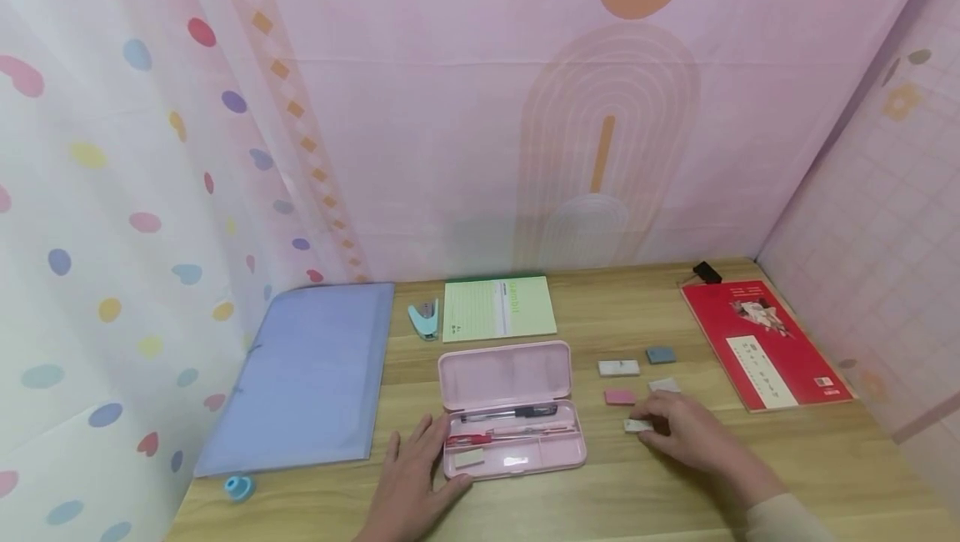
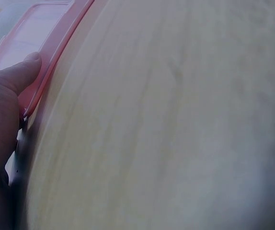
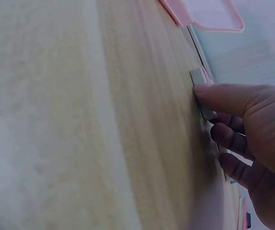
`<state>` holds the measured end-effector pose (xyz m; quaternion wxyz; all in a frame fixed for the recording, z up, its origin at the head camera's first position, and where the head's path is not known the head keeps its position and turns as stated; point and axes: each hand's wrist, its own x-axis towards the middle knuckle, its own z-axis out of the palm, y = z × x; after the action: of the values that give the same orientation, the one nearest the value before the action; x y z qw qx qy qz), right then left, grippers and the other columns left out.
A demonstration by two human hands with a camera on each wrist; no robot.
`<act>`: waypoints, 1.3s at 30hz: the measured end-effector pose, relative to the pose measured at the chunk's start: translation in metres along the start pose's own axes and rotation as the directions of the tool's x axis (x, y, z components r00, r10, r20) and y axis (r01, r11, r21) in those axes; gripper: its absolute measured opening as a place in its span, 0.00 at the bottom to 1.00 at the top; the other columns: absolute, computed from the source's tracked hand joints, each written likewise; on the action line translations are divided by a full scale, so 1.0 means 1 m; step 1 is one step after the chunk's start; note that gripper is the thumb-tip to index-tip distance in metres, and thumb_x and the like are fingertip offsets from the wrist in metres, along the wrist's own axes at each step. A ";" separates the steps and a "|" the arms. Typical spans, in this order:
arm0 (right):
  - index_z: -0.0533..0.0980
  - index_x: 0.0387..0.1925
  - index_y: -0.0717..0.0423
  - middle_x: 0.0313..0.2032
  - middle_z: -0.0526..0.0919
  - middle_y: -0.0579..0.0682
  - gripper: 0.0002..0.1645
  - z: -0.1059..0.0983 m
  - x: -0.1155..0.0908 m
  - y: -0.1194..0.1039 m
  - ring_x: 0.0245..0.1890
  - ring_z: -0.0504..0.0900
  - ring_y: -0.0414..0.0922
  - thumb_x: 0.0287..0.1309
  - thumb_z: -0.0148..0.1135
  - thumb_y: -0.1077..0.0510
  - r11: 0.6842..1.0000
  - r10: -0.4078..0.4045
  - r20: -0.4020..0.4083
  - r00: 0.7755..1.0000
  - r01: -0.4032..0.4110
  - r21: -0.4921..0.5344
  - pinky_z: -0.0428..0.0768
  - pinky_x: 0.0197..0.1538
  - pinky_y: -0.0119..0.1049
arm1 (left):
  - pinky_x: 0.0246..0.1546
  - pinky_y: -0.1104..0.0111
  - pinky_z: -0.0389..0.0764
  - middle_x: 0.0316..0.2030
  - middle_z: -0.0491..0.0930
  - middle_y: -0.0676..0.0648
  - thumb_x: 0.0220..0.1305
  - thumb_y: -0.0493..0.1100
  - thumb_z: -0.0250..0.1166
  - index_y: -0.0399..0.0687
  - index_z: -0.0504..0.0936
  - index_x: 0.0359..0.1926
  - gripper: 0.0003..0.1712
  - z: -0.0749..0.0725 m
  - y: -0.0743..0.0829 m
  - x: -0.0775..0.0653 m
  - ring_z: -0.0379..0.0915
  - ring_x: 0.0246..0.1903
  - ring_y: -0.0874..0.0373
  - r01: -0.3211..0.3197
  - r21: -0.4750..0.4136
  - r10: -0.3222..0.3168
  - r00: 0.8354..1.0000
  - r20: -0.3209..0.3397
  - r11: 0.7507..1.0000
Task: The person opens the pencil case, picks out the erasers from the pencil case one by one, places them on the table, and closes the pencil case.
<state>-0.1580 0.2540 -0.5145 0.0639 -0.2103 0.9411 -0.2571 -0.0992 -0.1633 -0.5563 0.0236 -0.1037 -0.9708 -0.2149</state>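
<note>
On the table lies an open pink pencil case (image 1: 558, 450) with its lid tipped back. Inside it are a black pen (image 1: 536, 411), a red pen (image 1: 471, 440) and a pale eraser (image 1: 470, 458) in the front left compartment. My left hand (image 1: 411, 475) rests at the case's left end, fingers extended, thumb by the front rim. To the right of the case, my right hand (image 1: 686, 429) pinches a whitish eraser (image 1: 636, 425) between thumb and fingers, low at the tabletop. In the right wrist view the thumb presses along that eraser (image 3: 198, 77).
Beyond the right hand lie a pink eraser (image 1: 620, 397), a white one (image 1: 618, 368), a blue one (image 1: 661, 354) and a greyish one (image 1: 664, 385). Around them are a red booklet (image 1: 765, 342), black binder clip (image 1: 707, 273), green notepad (image 1: 472, 308), stapler (image 1: 424, 321), blue folder (image 1: 307, 383) and small blue knob-shaped piece (image 1: 239, 488).
</note>
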 end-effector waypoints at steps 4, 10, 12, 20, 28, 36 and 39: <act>0.83 0.41 0.39 0.39 0.79 0.32 0.13 0.002 0.000 0.000 0.38 0.74 0.33 0.53 0.71 0.57 1.000 0.017 -0.011 1.000 -0.017 0.010 0.80 0.44 0.35 | 0.67 0.39 0.41 0.70 0.61 0.51 0.53 0.80 0.50 0.57 0.56 0.74 0.54 0.001 0.000 0.000 0.51 0.71 0.50 -0.001 -0.003 0.001 1.000 -0.005 1.000; 0.83 0.41 0.38 0.38 0.79 0.32 0.14 0.004 -0.001 0.002 0.35 0.72 0.33 0.52 0.71 0.57 1.000 0.019 -0.025 0.999 -0.019 0.021 0.79 0.40 0.32 | 0.68 0.39 0.41 0.70 0.61 0.51 0.53 0.81 0.50 0.56 0.57 0.74 0.55 0.000 0.001 0.000 0.50 0.71 0.50 0.012 0.000 -0.012 1.000 0.011 1.000; 0.83 0.41 0.38 0.39 0.79 0.32 0.14 0.004 -0.002 0.002 0.37 0.74 0.34 0.52 0.72 0.56 1.000 0.022 -0.034 0.999 -0.022 0.016 0.79 0.42 0.33 | 0.68 0.39 0.41 0.70 0.61 0.52 0.53 0.81 0.50 0.56 0.57 0.74 0.55 0.000 0.001 0.000 0.50 0.71 0.51 0.012 0.001 -0.012 1.000 0.012 1.000; 0.83 0.47 0.46 0.46 0.82 0.45 0.19 0.010 0.009 -0.041 0.46 0.79 0.44 0.52 0.72 0.51 0.998 -0.059 -0.104 0.993 0.056 -0.039 0.80 0.49 0.44 | 0.67 0.39 0.42 0.70 0.61 0.52 0.53 0.81 0.50 0.56 0.57 0.74 0.55 0.000 0.001 -0.001 0.51 0.71 0.50 0.004 0.006 -0.003 1.000 -0.013 1.000; 0.85 0.40 0.45 0.38 0.82 0.37 0.10 0.061 0.046 -0.117 0.41 0.78 0.36 0.55 0.69 0.53 0.907 -0.421 -0.096 0.902 0.417 -0.054 0.79 0.47 0.34 | 0.68 0.39 0.41 0.70 0.60 0.53 0.52 0.80 0.52 0.55 0.57 0.74 0.55 -0.002 0.000 0.000 0.50 0.71 0.51 -0.017 -0.017 0.017 1.000 -0.012 1.000; 0.85 0.42 0.41 0.36 0.80 0.35 0.11 0.095 0.075 -0.154 0.39 0.76 0.34 0.56 0.67 0.51 0.847 -0.517 -0.017 0.856 0.509 -0.155 0.76 0.45 0.27 | 0.67 0.38 0.44 0.70 0.61 0.52 0.52 0.77 0.58 0.52 0.59 0.73 0.55 -0.002 -0.002 -0.002 0.52 0.70 0.49 -0.058 -0.018 0.058 0.998 -0.038 0.998; 0.85 0.42 0.40 0.34 0.79 0.35 0.11 0.100 0.078 -0.158 0.37 0.75 0.33 0.55 0.68 0.51 0.839 -0.527 -0.026 0.850 0.515 -0.179 0.76 0.42 0.25 | 0.66 0.38 0.45 0.70 0.62 0.52 0.52 0.75 0.59 0.51 0.60 0.73 0.54 -0.002 -0.003 -0.003 0.52 0.70 0.49 -0.070 -0.015 0.070 0.996 -0.051 0.997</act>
<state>-0.1480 0.0518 -0.5204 -0.0608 -0.4530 0.8681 -0.1935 -0.0968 -0.1673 -0.5564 0.0547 -0.1324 -0.9638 -0.2248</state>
